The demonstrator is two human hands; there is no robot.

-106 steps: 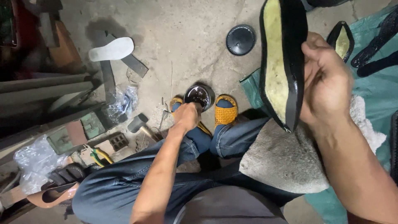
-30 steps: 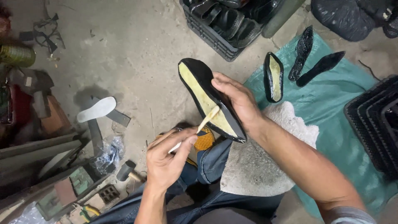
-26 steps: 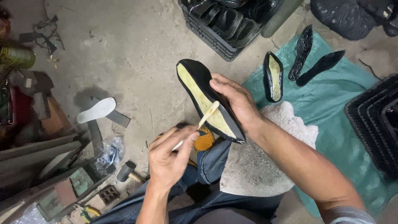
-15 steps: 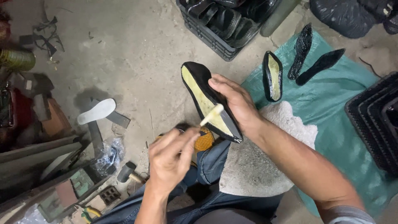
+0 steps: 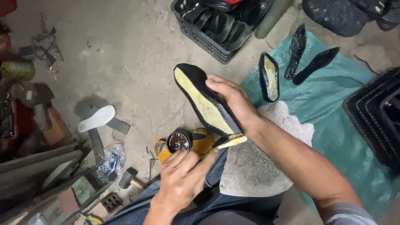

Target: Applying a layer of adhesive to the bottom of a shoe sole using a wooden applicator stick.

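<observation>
My right hand (image 5: pixel 235 102) grips a black shoe upper (image 5: pixel 200 98) turned sole side up, its pale yellow insole facing me. My left hand (image 5: pixel 183 177) holds a small pale-handled brush (image 5: pixel 229 142) whose tip touches the heel end of that insole. A small round tin of dark glue (image 5: pixel 178 142) sits open on the floor between my feet in yellow slippers (image 5: pixel 203 140), just beyond the left hand.
A green sheet (image 5: pixel 329 121) on the right carries another glued shoe (image 5: pixel 269 76) and two black soles (image 5: pixel 306 58). A black crate of shoes (image 5: pixel 216 25) stands at the top, stacked black trays (image 5: pixel 375 112) at right, a white insole (image 5: pixel 96 118) and scrap at left.
The brush has moved along the insole from the middle down to the heel end. The shoe has tilted slightly, and the glue tin has come into view. Earlier, my left hand was down at the tin.
</observation>
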